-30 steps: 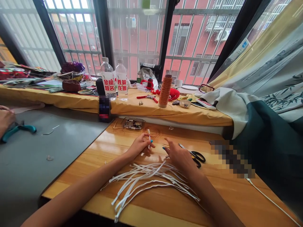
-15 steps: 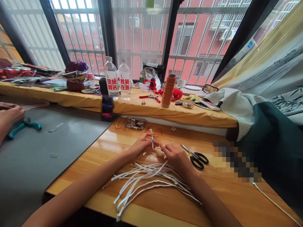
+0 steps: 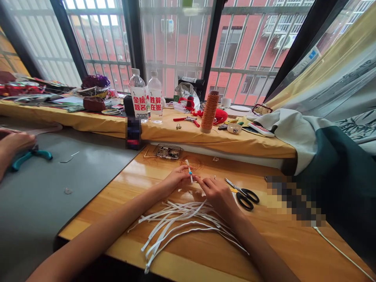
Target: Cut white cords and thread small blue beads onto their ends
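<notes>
Above the wooden table, my left hand [image 3: 178, 177] pinches a short white strip [image 3: 188, 167] with a blue band [image 3: 190, 173] around it. My right hand [image 3: 216, 190] is closed just to the right of the strip, its fingertips close to the blue band. What those fingertips grip is too small to make out. A bundle of long white cords [image 3: 173, 219] lies in front of my hands, partly under the right one. Black-handled scissors [image 3: 245, 196] rest to the right of my right hand, blades partly spread.
A clear box of small parts [image 3: 167, 151] sits behind my hands, beside coiled thin wire [image 3: 194, 162]. On the ledge stand two bottles [image 3: 155, 98] and an orange thread cone [image 3: 210, 112]. At left, another person's hand [image 3: 17, 143] is near teal pliers [image 3: 32, 156].
The white strip has tilted slightly, its lower end shifting right. My right fingertips have moved a little up and left toward the band. The other person's hand has shifted slightly right.
</notes>
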A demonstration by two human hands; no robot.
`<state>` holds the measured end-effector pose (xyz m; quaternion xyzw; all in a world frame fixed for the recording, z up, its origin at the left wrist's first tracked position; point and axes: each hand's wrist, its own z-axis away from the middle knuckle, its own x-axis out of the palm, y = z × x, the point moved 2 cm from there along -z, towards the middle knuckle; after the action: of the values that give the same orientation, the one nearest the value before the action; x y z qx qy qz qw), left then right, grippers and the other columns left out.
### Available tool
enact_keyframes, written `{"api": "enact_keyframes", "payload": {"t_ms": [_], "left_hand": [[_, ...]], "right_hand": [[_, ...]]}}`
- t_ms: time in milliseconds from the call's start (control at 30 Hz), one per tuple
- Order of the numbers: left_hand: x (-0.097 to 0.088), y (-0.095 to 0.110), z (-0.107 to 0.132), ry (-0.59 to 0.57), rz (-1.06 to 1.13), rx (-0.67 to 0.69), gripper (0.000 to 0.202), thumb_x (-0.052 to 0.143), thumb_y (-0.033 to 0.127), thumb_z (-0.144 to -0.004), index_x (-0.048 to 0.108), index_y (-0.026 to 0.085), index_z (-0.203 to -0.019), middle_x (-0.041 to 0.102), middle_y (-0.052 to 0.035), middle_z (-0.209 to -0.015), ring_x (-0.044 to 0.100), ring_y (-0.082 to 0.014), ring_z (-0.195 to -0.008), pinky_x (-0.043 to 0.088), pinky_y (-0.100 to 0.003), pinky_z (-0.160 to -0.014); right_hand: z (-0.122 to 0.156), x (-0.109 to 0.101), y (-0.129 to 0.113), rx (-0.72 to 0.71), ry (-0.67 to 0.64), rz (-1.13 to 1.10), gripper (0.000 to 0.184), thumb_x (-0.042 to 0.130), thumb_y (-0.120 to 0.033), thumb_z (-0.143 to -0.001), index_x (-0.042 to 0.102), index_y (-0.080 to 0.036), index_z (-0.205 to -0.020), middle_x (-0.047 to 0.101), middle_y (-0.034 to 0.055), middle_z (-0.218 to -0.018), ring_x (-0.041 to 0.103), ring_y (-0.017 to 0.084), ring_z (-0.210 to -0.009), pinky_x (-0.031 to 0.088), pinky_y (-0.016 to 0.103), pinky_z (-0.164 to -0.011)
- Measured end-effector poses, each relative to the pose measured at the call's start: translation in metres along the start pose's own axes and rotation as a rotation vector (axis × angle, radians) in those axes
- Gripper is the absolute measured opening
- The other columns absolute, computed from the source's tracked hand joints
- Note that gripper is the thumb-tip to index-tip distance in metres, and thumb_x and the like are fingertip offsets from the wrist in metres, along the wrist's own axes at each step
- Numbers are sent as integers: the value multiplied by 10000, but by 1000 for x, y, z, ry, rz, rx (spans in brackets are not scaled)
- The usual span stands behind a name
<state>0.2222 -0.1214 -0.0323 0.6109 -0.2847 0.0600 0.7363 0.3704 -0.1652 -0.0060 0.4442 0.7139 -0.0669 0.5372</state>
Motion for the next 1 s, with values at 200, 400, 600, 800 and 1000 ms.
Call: {"api": "enact_keyframes", "payload": {"t_ms": [200,400,600,800,1000], "left_hand": [[2,0,1,-22,17,13,272,598,98,-659,490,123,-907,660,-55,-721,625,-150,-750,408,-320,-856],[1,-1,0,-10,-14,27,274,601,114,-657,506,120,-914,655,-49,-698,622,-162,-765,401,-332,-859],[4,-1,1,2,-2,9,294,596,102,-645,495,131,-919,657,-45,-713,624,-153,-749,409,-308,-843],[3,-2,1,-35,-26,3,310,602,141,-642,476,136,-925,657,-47,-687,625,-162,-728,411,-318,-820],[3,-3,1,-30,-39,-6,354,632,179,-616,467,149,-928,660,-43,-727,620,-151,-705,424,-286,-758]], "right_hand": [[-1,-3,0,2,0,33,374,503,-98,-770,497,-137,-1142,608,48,-805,529,172,-702,342,281,-575],[-2,-4,-2,-35,21,66,341,464,-79,-785,506,-110,-1122,602,56,-760,528,174,-680,331,286,-553],[-1,-1,-2,-29,30,50,357,452,-82,-792,486,-110,-1146,613,66,-806,533,175,-702,358,286,-583],[-1,1,-2,-84,32,30,367,444,-84,-794,474,-85,-1160,620,84,-869,540,181,-753,381,288,-625],[0,1,-1,-88,26,26,361,438,-104,-803,472,-87,-1162,624,80,-850,537,171,-726,374,283,-595]]}}
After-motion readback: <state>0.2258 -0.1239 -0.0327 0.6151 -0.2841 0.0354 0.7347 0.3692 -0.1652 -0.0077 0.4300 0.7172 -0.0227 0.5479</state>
